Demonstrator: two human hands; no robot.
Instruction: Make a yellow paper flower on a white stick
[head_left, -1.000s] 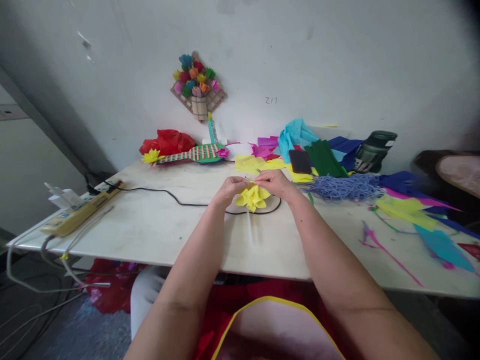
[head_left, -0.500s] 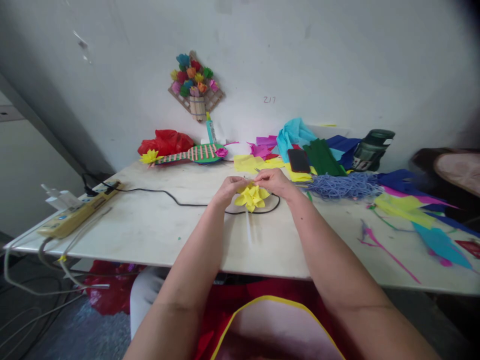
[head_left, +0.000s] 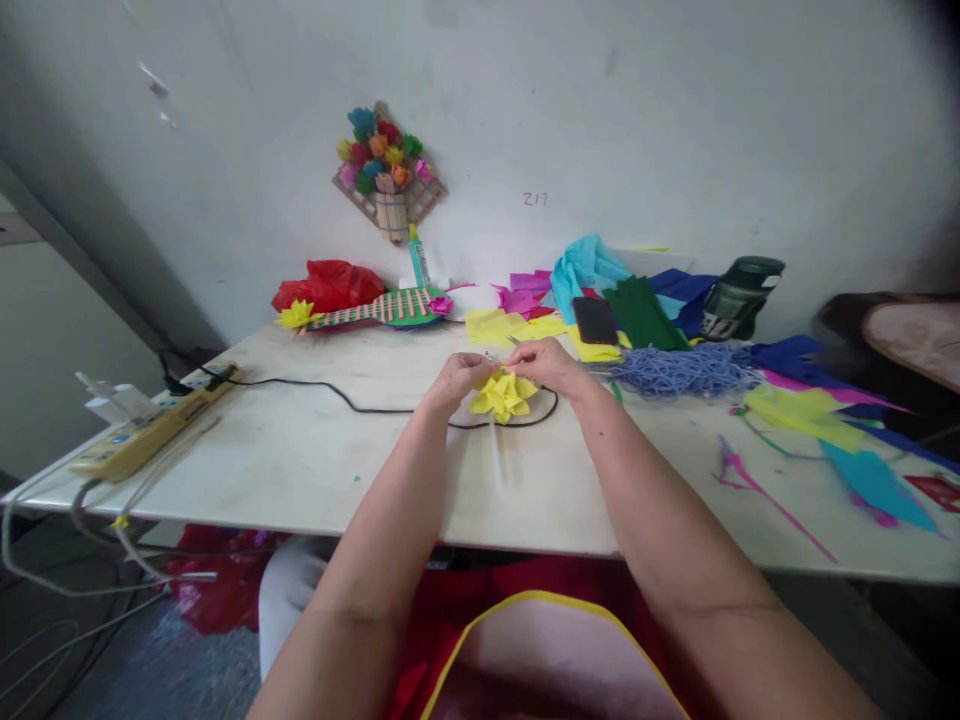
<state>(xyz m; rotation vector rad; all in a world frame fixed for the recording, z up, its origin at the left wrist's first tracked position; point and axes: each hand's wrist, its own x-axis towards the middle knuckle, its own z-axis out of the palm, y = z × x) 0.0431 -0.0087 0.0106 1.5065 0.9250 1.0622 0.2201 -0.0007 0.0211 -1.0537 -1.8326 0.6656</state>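
Grip: left hand [head_left: 460, 378] and right hand [head_left: 550, 363] pinch yellow star-shaped paper flower [head_left: 503, 397] at its twelve o'clock edge; slim white stick [head_left: 495, 458] at six.

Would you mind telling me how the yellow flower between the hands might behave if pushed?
The yellow flower would probably feel light, its petals looking thin and papery. Pushed, those spread, pointed petals might fold or crumple rather than resist.

Handwritten number [head_left: 535, 200], apparently 217, on the pale wall [head_left: 637, 130]; lettering on the teal tube [head_left: 418, 264] is illegible.
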